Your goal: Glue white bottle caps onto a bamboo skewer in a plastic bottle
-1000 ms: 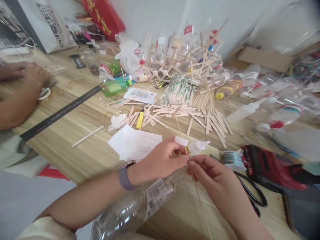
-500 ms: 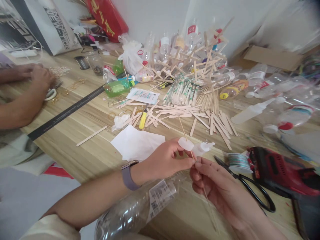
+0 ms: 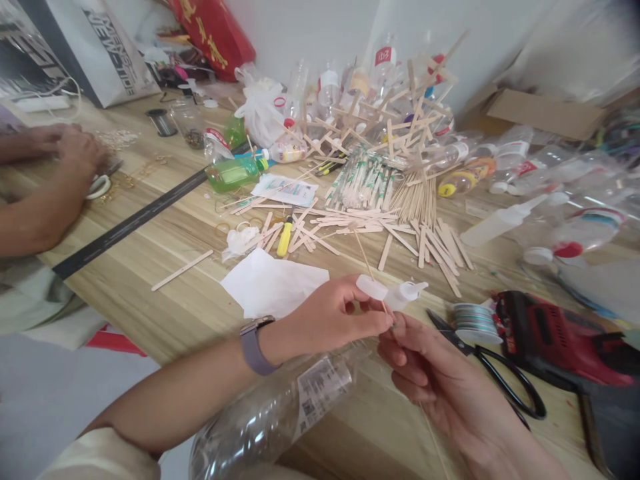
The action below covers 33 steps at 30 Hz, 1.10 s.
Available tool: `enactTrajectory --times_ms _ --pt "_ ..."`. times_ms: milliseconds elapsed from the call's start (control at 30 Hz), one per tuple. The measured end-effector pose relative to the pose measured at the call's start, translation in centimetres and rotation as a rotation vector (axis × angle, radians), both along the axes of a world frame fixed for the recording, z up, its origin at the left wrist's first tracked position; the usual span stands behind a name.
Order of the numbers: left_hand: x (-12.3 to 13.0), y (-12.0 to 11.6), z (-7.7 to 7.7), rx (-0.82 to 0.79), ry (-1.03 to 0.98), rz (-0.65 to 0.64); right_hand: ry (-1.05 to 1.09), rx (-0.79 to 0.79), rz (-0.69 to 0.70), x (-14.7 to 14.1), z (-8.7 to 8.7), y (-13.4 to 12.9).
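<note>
My left hand [image 3: 335, 317], with a watch on its wrist, is closed in a pinch on a thin wooden skewer [image 3: 365, 257]. My right hand [image 3: 425, 357] pinches the same skewer just below, fingertips meeting the left thumb. A translucent white plastic piece [image 3: 371, 287] sits around or against the skewer above my left fingers; which, I cannot tell. Part of the skewer is hidden behind my right hand, and a thin length [image 3: 434, 437] shows below it. Just behind the hands lies a small white nozzle bottle [image 3: 406, 293]. Under my left forearm is a large clear plastic bottle [image 3: 270, 413].
Black scissors [image 3: 493, 367], a thread spool [image 3: 475, 322] and a red power tool [image 3: 565, 340] lie at right. Beyond are white paper [image 3: 275, 283], a yellow-handled screwdriver [image 3: 285, 239], craft sticks [image 3: 355, 221] and plastic bottles [image 3: 383, 73]. Another person's hands [image 3: 80, 150] work at far left.
My right hand has turned slightly around the skewer, its lower fingers shifting. The thin length below that hand has swung a little to the right. My left hand has hardly moved.
</note>
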<state>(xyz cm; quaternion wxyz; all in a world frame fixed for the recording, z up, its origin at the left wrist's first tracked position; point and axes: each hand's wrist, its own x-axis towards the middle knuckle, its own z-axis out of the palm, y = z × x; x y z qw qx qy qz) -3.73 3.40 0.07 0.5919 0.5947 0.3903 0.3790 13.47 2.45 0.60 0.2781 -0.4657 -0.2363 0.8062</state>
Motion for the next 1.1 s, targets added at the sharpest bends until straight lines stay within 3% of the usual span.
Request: enactTrajectory --times_ms 233,500,800,1100 --pt "-0.1 0.1 -0.1 -0.061 -0.057 -0.06 0.079 -0.074 0.006 -0.1 0.4 0.1" --pt "-0.2 0.3 -0.5 -0.157 -0.25 -0.129 0.147 -0.012 0.072 0.2 0.2 0.3" --pt "-0.1 0.3 -0.3 -0.184 -0.29 -0.156 0.144 0.035 0.041 0.1 -0.2 0.2" --pt "0.0 0.3 -1.0 -0.135 -0.217 -0.1 0.059 0.117 0.045 0.3 -0.1 0.3"
